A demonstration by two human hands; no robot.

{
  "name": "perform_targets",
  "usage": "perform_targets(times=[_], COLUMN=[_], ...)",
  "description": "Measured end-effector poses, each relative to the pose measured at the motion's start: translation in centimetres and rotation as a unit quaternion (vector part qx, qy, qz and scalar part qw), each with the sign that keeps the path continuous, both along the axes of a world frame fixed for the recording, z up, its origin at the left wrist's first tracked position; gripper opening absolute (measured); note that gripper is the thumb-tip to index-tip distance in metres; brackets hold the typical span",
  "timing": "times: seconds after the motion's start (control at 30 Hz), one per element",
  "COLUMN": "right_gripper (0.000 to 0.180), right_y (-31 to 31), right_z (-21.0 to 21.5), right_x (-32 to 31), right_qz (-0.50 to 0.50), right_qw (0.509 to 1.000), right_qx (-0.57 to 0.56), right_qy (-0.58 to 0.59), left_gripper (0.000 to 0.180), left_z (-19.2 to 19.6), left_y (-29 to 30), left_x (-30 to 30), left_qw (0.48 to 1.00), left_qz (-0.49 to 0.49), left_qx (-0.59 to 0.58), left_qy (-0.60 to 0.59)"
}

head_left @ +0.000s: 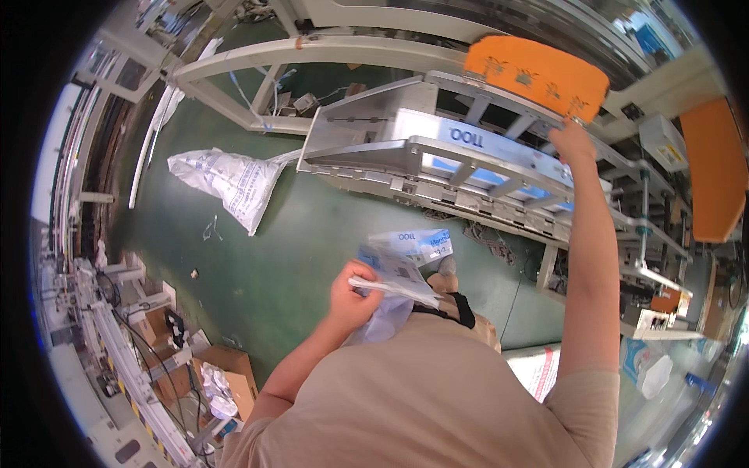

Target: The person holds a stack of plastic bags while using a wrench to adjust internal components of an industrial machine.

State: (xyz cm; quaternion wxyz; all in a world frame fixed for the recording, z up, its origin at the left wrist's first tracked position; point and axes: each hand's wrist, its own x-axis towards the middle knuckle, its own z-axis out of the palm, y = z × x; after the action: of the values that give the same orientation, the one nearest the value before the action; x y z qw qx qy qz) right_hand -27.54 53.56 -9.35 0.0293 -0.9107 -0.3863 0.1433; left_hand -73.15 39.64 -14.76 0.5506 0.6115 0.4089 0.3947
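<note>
My left hand (353, 298) is closed round the edge of a stack of flat printed plastic bags (402, 273), white and blue, held in front of my waist. A thin translucent sheet (382, 321) hangs below the stack. My right arm is stretched forward to a metal-railed chute (468, 148). At its far rail, just under an orange panel (538, 74), my right hand (575, 142) has its fingers curled by a small metal part; what they grip is too small to make out. Inside the chute lies a long white-and-blue printed package (464, 138).
Another white-and-blue printed bag (425, 244) shows near my foot. A white woven sack (230, 183) lies on the green floor by the chute's left end. An open cardboard box (234, 366) with crumpled wrap stands lower left, beside machine frames and cables. A second orange panel (714, 171) is at right.
</note>
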Motion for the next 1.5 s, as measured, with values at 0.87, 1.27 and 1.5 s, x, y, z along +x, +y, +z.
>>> perform_targets(times=[0.87, 1.27, 1.5], right_gripper=[0.054, 0.055, 0.061], right_y=[0.7, 0.4, 0.7], right_z=[-0.9, -1.6, -0.3], right_x=[-0.7, -0.4, 0.1], right_qz=[-0.016, -0.014, -0.013], right_qw=[0.999, 0.997, 0.999], right_qx=[0.013, 0.013, -0.029], right_qy=[-0.039, -0.078, -0.039], left_gripper=[0.025, 0.028, 0.024], left_z=[-3.7, -2.5, -1.7], left_y=[4.3, 5.6, 4.5], left_x=[3.1, 4.0, 4.2], left_qw=[0.995, 0.99, 0.995], left_qz=[-0.087, -0.134, -0.094], left_qx=[-0.046, -0.026, 0.017], left_qy=[0.031, 0.033, -0.017])
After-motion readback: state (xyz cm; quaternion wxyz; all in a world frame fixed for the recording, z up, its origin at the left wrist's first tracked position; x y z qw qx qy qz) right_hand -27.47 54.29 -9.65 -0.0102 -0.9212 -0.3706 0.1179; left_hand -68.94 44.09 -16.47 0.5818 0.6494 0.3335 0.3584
